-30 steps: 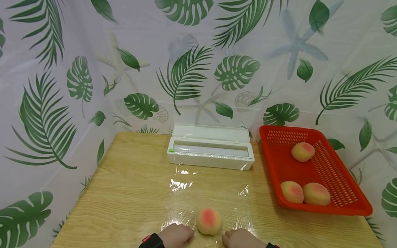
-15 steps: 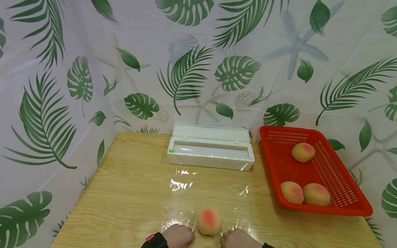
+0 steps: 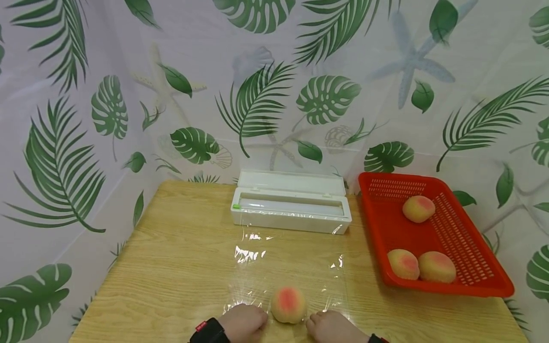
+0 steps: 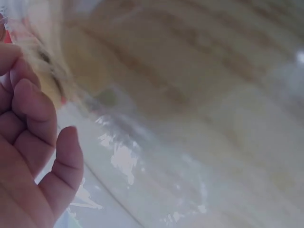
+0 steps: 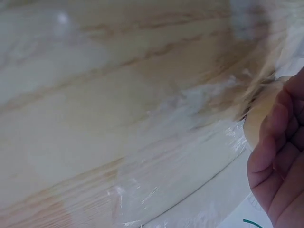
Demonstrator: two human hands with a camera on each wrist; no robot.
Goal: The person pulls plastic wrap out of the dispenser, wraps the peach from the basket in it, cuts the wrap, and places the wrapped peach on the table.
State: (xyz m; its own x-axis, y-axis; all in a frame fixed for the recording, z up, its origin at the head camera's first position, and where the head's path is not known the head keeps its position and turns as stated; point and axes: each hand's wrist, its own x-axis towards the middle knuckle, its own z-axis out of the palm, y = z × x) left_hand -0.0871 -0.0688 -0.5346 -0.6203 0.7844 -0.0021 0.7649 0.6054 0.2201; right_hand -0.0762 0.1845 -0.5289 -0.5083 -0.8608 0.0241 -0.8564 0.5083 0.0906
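Head view, as relayed to my station: on a black wristband (image 3: 211, 332) at the person's left wrist sits a red tag (image 3: 200, 326), its lettering too small for me to read. Containers, 2: a white box (image 3: 291, 222) at the back of the wooden table (image 3: 171, 247), lid (image 3: 291, 182) tipped back, roll (image 3: 291, 206) lying inside and a green piece (image 3: 236, 206) at its left end; and a red basket (image 3: 407, 233) to the right, holding 3 peaches, 1 towards the back (image 3: 419, 209) and 2 side by side near the front, (image 3: 403, 265) and (image 3: 437, 267). Clear film (image 3: 250, 255) runs from the box towards the person, its long axis crossing that of the box. A single peach (image 3: 288, 305) lies at the near end of the film, between the 2 hands, its red blush facing up; whether film passes over or under it I cannot tell. Left hand (image 3: 244, 321) and right hand (image 3: 331, 326) flank this fruit with fingers curled in, each pinching the film. Wrist views show me the sheet creased and shining near the fingers.
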